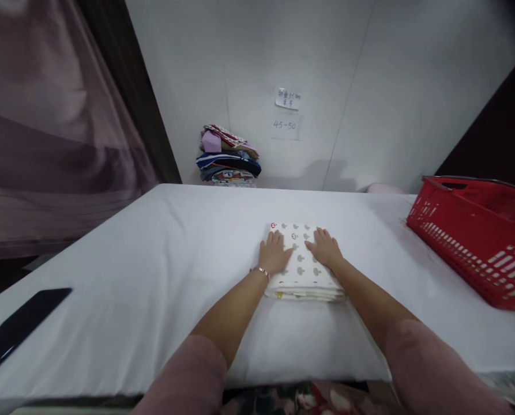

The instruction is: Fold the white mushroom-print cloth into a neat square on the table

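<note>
A folded white cloth (299, 259) with grey printed shapes and a small red mark lies on the white-covered table (196, 253). Its layers show along the near edge, with a yellow spot at the left. My left hand (274, 253) rests flat on the cloth's left side, fingers stretched out; a bracelet circles that wrist. On the right side of the cloth my right hand (324, 248) lies flat too, fingers pointing away from me. Neither hand grasps anything.
A red plastic basket (460, 236) stands at the table's right. Beyond the far edge is a stack of folded fabrics (229, 155) against the wall. A black phone-like slab (21, 325) lies at left. Pink curtain (45, 127) hangs on the left; paper notes (286, 125) are on the wall.
</note>
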A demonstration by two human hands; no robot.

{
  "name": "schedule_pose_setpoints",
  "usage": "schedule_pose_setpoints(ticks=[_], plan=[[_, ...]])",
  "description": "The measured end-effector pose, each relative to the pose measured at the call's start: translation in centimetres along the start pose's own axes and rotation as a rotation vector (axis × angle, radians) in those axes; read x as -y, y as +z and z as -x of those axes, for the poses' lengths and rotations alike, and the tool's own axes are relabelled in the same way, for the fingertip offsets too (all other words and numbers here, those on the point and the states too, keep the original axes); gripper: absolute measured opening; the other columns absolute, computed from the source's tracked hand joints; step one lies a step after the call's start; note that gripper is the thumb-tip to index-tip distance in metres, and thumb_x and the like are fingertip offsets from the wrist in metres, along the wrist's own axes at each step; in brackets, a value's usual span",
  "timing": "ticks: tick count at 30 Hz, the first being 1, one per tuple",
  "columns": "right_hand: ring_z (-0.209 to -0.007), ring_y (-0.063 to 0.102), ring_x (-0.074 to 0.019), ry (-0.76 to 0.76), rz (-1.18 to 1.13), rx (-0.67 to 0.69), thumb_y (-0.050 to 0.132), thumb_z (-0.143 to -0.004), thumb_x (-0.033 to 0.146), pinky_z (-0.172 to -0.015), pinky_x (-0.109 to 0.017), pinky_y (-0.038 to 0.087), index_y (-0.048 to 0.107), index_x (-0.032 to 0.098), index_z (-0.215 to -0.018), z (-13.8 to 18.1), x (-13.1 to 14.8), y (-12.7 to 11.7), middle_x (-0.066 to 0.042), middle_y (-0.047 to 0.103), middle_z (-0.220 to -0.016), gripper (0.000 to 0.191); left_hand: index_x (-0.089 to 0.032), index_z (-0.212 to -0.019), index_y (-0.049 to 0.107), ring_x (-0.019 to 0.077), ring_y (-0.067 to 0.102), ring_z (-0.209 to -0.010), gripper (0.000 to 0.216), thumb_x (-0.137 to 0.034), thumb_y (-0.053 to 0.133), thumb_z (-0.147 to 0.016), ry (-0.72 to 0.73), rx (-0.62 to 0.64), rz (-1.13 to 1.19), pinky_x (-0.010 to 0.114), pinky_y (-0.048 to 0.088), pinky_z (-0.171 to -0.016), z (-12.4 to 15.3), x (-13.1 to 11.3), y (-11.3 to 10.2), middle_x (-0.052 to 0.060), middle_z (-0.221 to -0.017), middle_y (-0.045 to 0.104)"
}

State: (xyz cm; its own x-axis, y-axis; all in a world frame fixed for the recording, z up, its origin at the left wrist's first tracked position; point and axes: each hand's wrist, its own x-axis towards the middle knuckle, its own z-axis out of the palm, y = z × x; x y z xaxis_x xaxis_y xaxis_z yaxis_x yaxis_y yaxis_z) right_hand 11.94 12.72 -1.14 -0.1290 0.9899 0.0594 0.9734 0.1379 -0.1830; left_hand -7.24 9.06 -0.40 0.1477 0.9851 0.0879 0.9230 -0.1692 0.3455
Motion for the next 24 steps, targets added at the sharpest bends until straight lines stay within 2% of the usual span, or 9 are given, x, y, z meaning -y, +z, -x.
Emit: schedule_pose_setpoints(ticks=[3, 6, 8, 11, 14, 18, 22, 24], plan=[[-0.142, 0.012, -0.0285, 0.007, -0.033, 0.007, 0.031, -0.092, 0.051, -0.111, -0.050, 0.019, 0.034, 0.012, -0.141, -0.2, -0.6, 0.9, -0.013, 0.020, -0.155, 0.063, -0.019, -0.141, 0.032, 0.0275, 0.010, -0.143, 0.059, -0.047, 0.034, -0.090, -0.008, 0.006, 0.043, 0.052, 0.022, -0.110, 0.0, 0.6, 1.0, 0.008, -0.156, 0.017], [-0.142, 0.014, -0.0286, -0.024, -0.113, -0.022, 0.036, -0.091, 0.049, -0.111, -0.049, 0.021, 0.042, 0.014, -0.137, -0.3, -1.0, 1.0, -0.012, 0.024, -0.153, 0.058, -0.020, -0.140, 0.034, 0.0257, 0.010, -0.143, 0.057, -0.046, 0.037, -0.090, -0.008, -0.006, 0.127, 0.046, 0.025, -0.110, 0.2, 0.9, 0.9, 0.007, -0.156, 0.017], [-0.142, 0.017, -0.0280, -0.006, -0.213, -0.063, 0.041, -0.089, 0.045, -0.111, -0.047, 0.022, 0.047, 0.015, -0.133, -0.1, -1.5, 0.9, -0.012, 0.028, -0.152, 0.053, -0.017, -0.139, 0.036, 0.0256, 0.013, -0.143, 0.056, -0.044, 0.039, -0.089, -0.059, -0.044, 0.209, 0.041, 0.027, -0.109, 0.4, 1.1, 0.6, 0.010, -0.155, 0.018], [-0.139, 0.025, -0.0277, 0.136, -0.422, -0.110, 0.047, -0.084, 0.043, -0.112, -0.044, 0.025, 0.043, 0.015, -0.137, 1.1, -2.8, 1.0, -0.013, 0.033, -0.149, 0.060, -0.015, -0.136, 0.037, 0.0266, 0.033, -0.135, 0.056, -0.044, 0.041, -0.089, -0.210, -0.114, 0.347, 0.037, 0.031, -0.106, 1.1, 1.7, 0.1, 0.015, -0.147, 0.035], [-0.134, 0.037, -0.0274, 0.246, -0.612, -0.094, 0.055, -0.077, 0.046, -0.111, -0.041, 0.029, 0.036, 0.016, -0.143, 3.2, -4.1, 1.2, -0.011, 0.039, -0.146, 0.075, -0.018, -0.131, 0.041, 0.0278, 0.050, -0.119, 0.055, -0.050, 0.045, -0.086, -0.316, -0.074, 0.449, 0.036, 0.039, -0.096, 1.7, 2.5, -0.3, 0.013, -0.129, 0.055], [-0.125, 0.047, -0.0299, 0.307, -0.779, -0.066, 0.063, -0.071, 0.046, -0.103, -0.042, 0.039, 0.030, 0.018, -0.145, 5.3, -4.6, 1.7, -0.011, 0.045, -0.142, 0.086, -0.018, -0.129, 0.042, 0.0294, 0.052, -0.117, 0.055, -0.050, 0.047, -0.085, -0.355, -0.022, 0.465, 0.037, 0.041, -0.094, 2.2, 2.7, -0.7, 0.015, -0.130, 0.054], [-0.105, 0.061, -0.0315, 0.225, -0.930, -0.094, 0.064, -0.069, 0.036, -0.085, -0.046, 0.051, 0.024, 0.018, -0.147, 3.8, -5.7, 1.5, -0.015, 0.053, -0.134, 0.090, -0.016, -0.130, 0.040, 0.0278, 0.053, -0.116, 0.055, -0.046, 0.048, -0.085, -0.362, -0.028, 0.512, 0.037, 0.041, -0.096, 3.0, 1.4, -0.4, 0.015, -0.131, 0.052], [-0.100, 0.063, -0.0305, 0.156, -0.865, -0.124, 0.064, -0.070, 0.034, -0.083, -0.044, 0.051, 0.023, 0.017, -0.148, 2.1, -7.1, 0.7, -0.015, 0.054, -0.133, 0.090, -0.017, -0.129, 0.041, 0.0258, 0.055, -0.113, 0.053, -0.044, 0.052, -0.084, -0.316, -0.020, 0.554, 0.035, 0.044, -0.093, 3.9, 0.3, 0.1, 0.014, -0.128, 0.055]])
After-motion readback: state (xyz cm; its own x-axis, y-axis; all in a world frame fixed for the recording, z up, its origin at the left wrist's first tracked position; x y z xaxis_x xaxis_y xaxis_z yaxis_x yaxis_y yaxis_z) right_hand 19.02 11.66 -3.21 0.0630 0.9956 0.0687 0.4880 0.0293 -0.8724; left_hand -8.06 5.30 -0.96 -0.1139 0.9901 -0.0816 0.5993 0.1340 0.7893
